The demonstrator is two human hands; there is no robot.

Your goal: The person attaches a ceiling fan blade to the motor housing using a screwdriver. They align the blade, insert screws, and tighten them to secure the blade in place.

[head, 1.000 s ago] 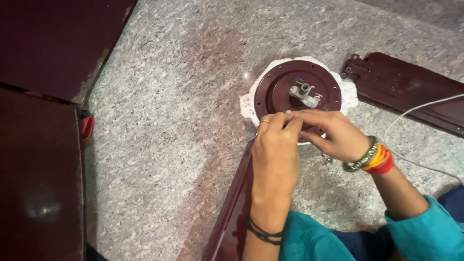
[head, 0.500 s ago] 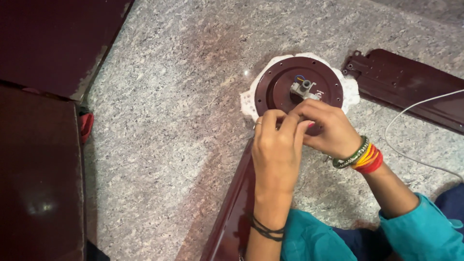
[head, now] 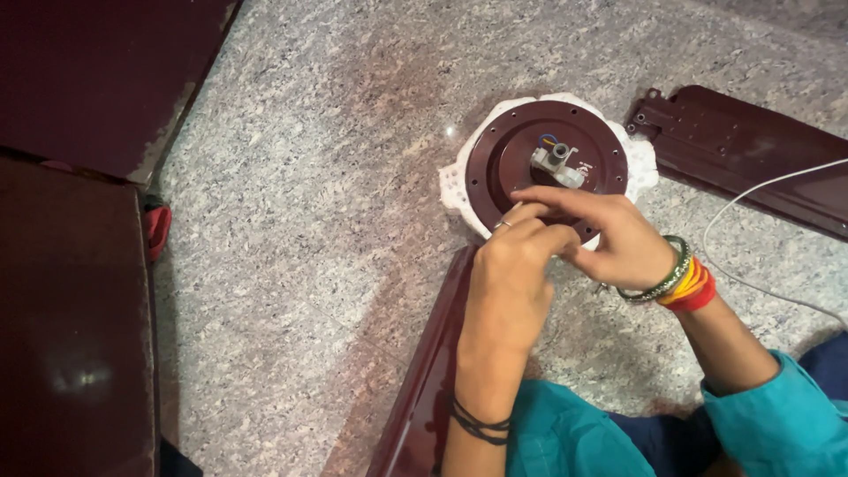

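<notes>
Motor hub point(head: 530, 150): a dark maroon round ceiling-fan motor lying flat on the granite floor point(head: 309, 177), on a white lacy packing pad point(head: 452, 184). I see its grey shaft stub point(head: 558, 159) with coloured wires pointing straight up at my camera.
Left hand point(head: 511, 283): curled over the hub's near rim, fingers point(head: 530, 231) bunched together and pinched. I cannot tell what, if anything, sits between them; a ring shows on one finger.
Right hand point(head: 618, 238): laid across the near rim from the right, fingers stretched left and touching the left fingertips. Whatever small part it may hold is hidden from me.
Near blade point(head: 424, 380): a long maroon fan blade running from the hub's near edge down toward my lap, under my left forearm.
Far blade point(head: 742, 150): a second blade just right of the hub, its bracket end toward the hub, its length running away to the right.
White cable point(head: 760, 230): loops across the floor right of my wrist.
Handling: I judge the hub heavy, stiff, metal and glossy, so slippery; best gripped by the rim with both hands, never by the wires. The blades seem light, thin and easy to bend or scratch; hold them near the bracket.
Axis: the hub's spin axis stands vertical; the near blade's long axis runs radially toward me.
</notes>
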